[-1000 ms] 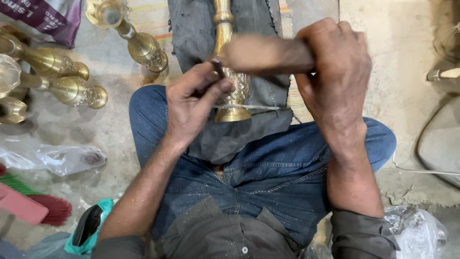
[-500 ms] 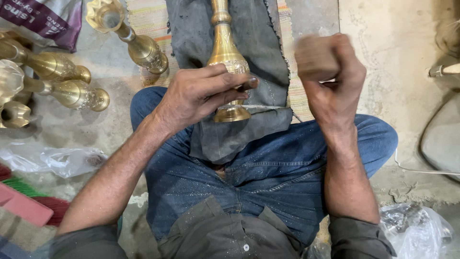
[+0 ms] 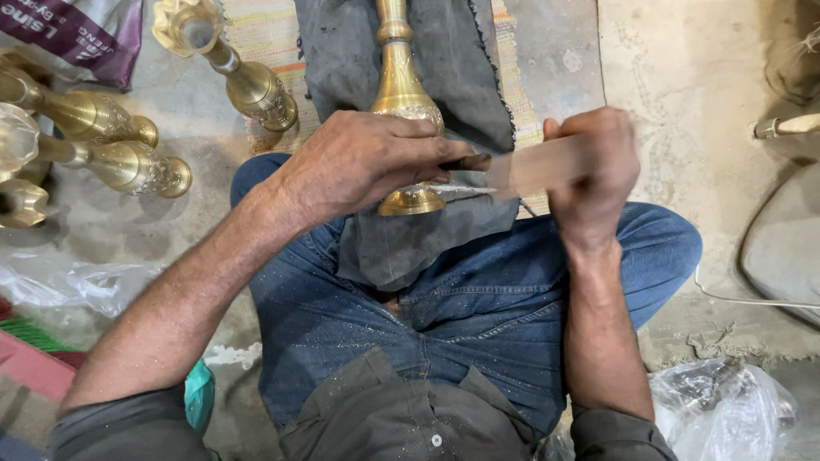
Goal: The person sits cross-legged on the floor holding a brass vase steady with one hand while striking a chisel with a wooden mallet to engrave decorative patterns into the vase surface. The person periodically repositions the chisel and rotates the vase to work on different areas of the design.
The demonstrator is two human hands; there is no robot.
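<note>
A tall brass vase lies along a dark grey cloth spread over my crossed legs, its round foot toward me. My left hand rests on the vase's lower body and pinches a thin dark metal punch that points right. My right hand grips a flat wooden block, blurred by motion. The block's left end is at the head of the punch. My left hand hides the tip of the punch and the vase's carved band.
Several more brass vases lie on the concrete floor at the left. A purple bag is at top left, a striped mat lies under the cloth, and clear plastic bags sit at left and lower right.
My right hand swung the wooden block away to the right and has now brought it back against the punch. My left hand stayed on the vase.
</note>
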